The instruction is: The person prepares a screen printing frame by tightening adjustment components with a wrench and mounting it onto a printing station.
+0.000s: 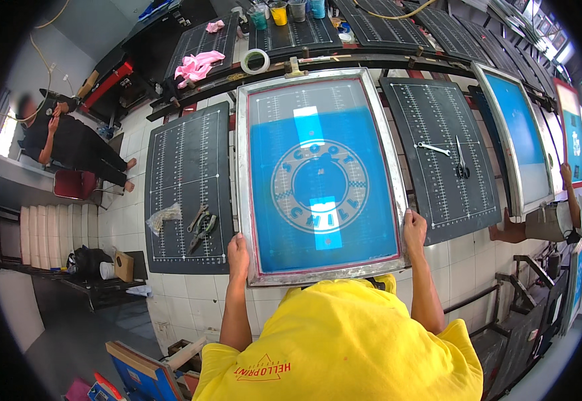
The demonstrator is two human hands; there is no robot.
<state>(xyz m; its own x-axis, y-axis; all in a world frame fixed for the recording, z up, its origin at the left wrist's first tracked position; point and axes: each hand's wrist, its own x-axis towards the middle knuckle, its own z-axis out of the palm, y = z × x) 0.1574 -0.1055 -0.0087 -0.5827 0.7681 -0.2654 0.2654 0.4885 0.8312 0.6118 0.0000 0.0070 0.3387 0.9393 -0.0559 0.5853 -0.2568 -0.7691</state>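
A large screen printing frame (398,194) with a metal rim lies in front of me over a dark platen. Its mesh is coated blue and bears a round badge-like stencil. My left hand (238,255) is closed round the frame's near left corner, and my right hand (414,229) grips its near right side. On the platen left of the frame (187,154) lie pliers (203,227) and a small clear plastic bag (164,218). The platen on the right (438,194) carries a wrench (433,148) and black-handled scissors (462,160).
Beyond the frame, a roll of tape (255,61), a pink cloth (197,67) and cups of ink (278,13) sit on more platens. Another blue screen (521,134) stands at right, near a co-worker (575,214). A person (70,144) is at far left beside a red chair (74,184).
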